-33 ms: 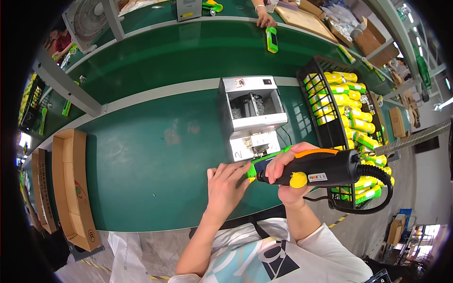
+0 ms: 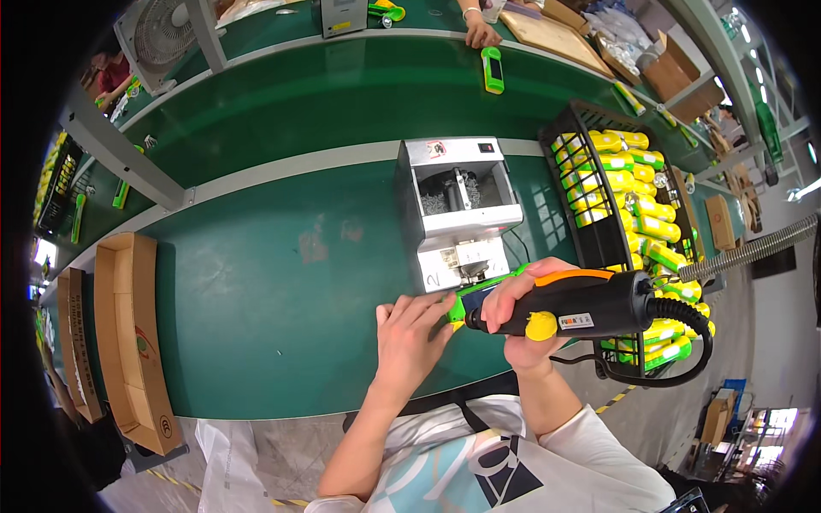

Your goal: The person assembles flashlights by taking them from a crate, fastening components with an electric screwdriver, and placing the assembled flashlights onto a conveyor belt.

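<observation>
My right hand is wrapped round a black electric screwdriver with an orange lever and a yellow lump on its side. The screwdriver lies nearly level in view, its tip pointing left. That tip meets the near end of a green and yellow handheld device with a dark panel, partly hidden by my right hand. My left hand pinches the device's left end between fingers and thumb. Just beyond it stands a silver screw feeder, its open bin holding small metal pieces.
At right, a black crate is packed with yellow and green devices. A coiled spring and a black cable join the screwdriver. Cardboard trays stand at left. Across the green belt, another person's hand touches a similar device.
The moving part inside the screw feeder's bin has shifted slightly. Both my hands, the screwdriver and the device stay in place.
</observation>
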`<action>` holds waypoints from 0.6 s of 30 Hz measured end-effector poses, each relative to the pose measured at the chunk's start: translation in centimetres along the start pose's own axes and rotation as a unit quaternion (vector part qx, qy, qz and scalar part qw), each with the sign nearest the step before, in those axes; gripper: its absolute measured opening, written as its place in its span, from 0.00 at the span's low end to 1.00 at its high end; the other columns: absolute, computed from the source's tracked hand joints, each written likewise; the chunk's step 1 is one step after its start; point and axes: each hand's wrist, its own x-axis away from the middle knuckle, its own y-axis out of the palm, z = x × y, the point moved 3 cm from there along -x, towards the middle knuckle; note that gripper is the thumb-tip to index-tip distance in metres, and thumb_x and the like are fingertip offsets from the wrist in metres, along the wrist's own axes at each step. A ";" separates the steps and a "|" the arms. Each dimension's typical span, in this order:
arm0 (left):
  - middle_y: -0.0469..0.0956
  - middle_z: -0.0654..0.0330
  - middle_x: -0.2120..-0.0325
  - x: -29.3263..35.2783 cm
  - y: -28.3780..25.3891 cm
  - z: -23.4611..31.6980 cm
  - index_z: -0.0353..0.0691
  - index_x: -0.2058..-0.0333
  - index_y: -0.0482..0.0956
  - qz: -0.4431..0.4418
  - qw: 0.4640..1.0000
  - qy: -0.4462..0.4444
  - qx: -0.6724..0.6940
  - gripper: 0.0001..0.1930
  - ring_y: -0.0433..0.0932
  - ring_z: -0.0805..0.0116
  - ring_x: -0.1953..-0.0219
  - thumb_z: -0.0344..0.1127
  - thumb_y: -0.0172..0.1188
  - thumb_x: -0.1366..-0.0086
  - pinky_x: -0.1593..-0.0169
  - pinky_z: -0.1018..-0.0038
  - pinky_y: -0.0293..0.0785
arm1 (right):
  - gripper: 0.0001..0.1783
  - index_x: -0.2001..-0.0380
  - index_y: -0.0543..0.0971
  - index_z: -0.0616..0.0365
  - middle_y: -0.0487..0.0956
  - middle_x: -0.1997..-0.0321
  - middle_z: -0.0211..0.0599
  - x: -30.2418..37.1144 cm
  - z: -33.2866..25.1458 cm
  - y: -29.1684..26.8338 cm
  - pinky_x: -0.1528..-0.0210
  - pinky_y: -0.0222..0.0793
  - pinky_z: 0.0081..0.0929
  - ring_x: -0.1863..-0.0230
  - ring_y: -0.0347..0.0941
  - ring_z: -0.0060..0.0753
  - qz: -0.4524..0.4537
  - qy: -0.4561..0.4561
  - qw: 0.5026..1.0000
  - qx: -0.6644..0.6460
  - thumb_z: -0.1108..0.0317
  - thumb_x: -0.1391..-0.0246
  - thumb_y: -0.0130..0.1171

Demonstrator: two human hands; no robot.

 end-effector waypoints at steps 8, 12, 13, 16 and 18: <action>0.86 0.69 0.52 0.4 -0.4 0.2 0.47 0.50 0.87 0.003 1.000 -0.008 0.015 0.24 0.79 0.66 0.54 0.32 0.77 0.48 0.50 0.65 0.63 | 0.37 0.47 0.64 0.59 0.72 0.79 0.36 0.7 0.8 0.2 0.80 0.71 0.28 0.83 0.70 0.29 0.003 0.015 1.000 0.003 0.35 0.35 0.61; 0.86 0.69 0.52 0.1 0.0 0.0 0.47 0.50 0.86 0.012 1.000 0.002 0.023 0.24 0.79 0.67 0.55 0.33 0.78 0.49 0.51 0.65 0.63 | 0.38 0.47 0.64 0.59 0.73 0.78 0.36 0.9 1.5 0.0 0.79 0.71 0.27 0.82 0.70 0.29 0.009 0.025 1.000 0.012 0.35 0.36 0.62; 0.86 0.69 0.52 0.1 0.1 0.0 0.47 0.50 0.86 0.010 1.000 0.000 0.023 0.24 0.79 0.67 0.55 0.33 0.78 0.49 0.51 0.65 0.63 | 0.38 0.47 0.64 0.59 0.73 0.77 0.36 1.1 1.6 -0.1 0.79 0.71 0.27 0.82 0.70 0.29 0.010 0.030 0.999 0.010 0.35 0.36 0.62; 0.86 0.69 0.52 0.0 -0.2 0.0 0.47 0.50 0.86 0.015 1.000 0.005 0.017 0.24 0.79 0.67 0.55 0.33 0.78 0.49 0.51 0.65 0.63 | 0.33 0.44 0.61 0.61 0.78 0.70 0.34 1.3 1.9 -0.4 0.66 0.73 0.25 0.73 0.75 0.27 -0.040 0.007 0.998 -0.039 0.46 0.32 0.63; 0.86 0.69 0.52 0.0 -0.1 -0.1 0.47 0.50 0.87 0.017 1.000 0.003 0.012 0.24 0.79 0.67 0.55 0.34 0.78 0.48 0.51 0.66 0.63 | 0.34 0.44 0.61 0.61 0.78 0.70 0.34 1.5 2.0 -0.3 0.65 0.73 0.26 0.72 0.76 0.27 -0.055 0.002 0.998 -0.025 0.45 0.33 0.63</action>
